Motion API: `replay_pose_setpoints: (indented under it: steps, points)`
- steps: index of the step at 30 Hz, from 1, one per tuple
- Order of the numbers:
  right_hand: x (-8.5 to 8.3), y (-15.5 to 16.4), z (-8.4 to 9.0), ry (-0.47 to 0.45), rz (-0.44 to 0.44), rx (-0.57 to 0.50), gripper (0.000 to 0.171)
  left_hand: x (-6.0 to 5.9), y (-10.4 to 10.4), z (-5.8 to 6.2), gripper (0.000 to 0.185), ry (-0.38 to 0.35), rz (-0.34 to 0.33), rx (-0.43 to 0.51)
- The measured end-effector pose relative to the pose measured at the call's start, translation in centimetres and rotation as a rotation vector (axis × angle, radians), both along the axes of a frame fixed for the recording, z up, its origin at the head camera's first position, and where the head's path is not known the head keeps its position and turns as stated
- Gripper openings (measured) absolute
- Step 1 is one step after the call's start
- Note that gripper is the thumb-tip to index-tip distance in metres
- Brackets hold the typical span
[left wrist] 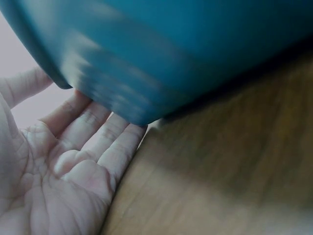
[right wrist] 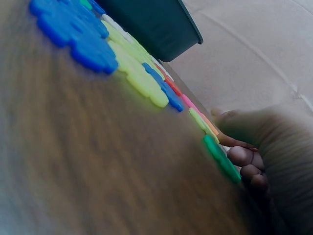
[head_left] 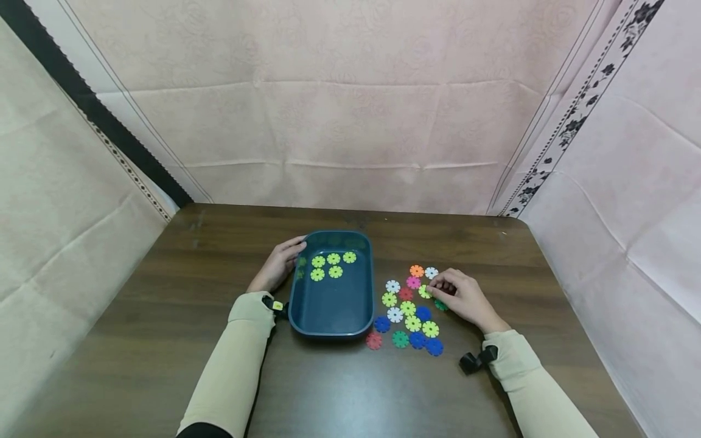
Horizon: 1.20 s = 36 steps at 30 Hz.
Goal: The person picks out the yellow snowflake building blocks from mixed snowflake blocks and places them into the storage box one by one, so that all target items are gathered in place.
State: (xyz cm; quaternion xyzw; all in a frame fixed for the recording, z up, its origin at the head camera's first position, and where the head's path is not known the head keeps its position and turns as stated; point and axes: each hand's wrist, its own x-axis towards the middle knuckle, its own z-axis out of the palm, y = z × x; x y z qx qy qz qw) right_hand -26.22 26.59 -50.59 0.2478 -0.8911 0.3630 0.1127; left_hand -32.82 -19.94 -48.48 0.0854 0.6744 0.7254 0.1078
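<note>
While left hand (head_left: 280, 263) against tray (head_left: 331, 328), right hand (head_left: 459, 296) on yellow-green disc (head_left: 424, 291).

One blue tray (head_left: 298, 316) sits on one brown table (head_left: 164, 316). Five yellow-green discs (head_left: 333, 259) lie inside the tray at its far end. To the right of the tray, loose discs are spread on the table: about five yellow-green (head_left: 412, 323), four blue (head_left: 434, 347), three white (head_left: 392, 286), two red (head_left: 374, 340), two dark green (head_left: 400, 339), one orange (head_left: 417, 271) and one pink (head_left: 413, 282).
</note>
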Motion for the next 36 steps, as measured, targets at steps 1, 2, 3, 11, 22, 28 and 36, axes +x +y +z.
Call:
replay_pose_setpoints:
  steps: [1,2,3,11,22,28,36]
  points:
    - [0.0,0.0,-0.01,-0.001,0.0,0.003,0.01,-0.01,0.04,0.03,0.055,0.001,-0.002,0.0]
    - [0.0,0.01,-0.03,-0.002,0.0,0.006,0.01,-0.01,0.07,0.06,0.056,0.003,-0.006,-0.002]
    - [0.0,0.01,-0.06,-0.005,0.001,0.008,0.01,-0.01,0.1,0.08,0.055,0.002,-0.006,-0.003]
    - [0.09,-0.04,-0.31,-0.013,0.017,0.015,0.01,-0.09,0.06,-0.18,0.053,-0.013,0.0,-0.01]
    - [0.14,-0.14,-0.03,-0.029,0.06,0.021,0.015,-0.11,0.05,-0.19,0.054,-0.013,-0.011,-0.009]
    - [0.19,-0.31,0.09,-0.014,0.087,0.031,0.022,-0.04,0.06,-0.22,0.053,-0.006,-0.023,-0.018]
    - [0.24,-0.39,0.26,-0.049,0.073,0.025,0.022,-0.07,0.04,-0.12,0.052,0.011,-0.017,-0.01]
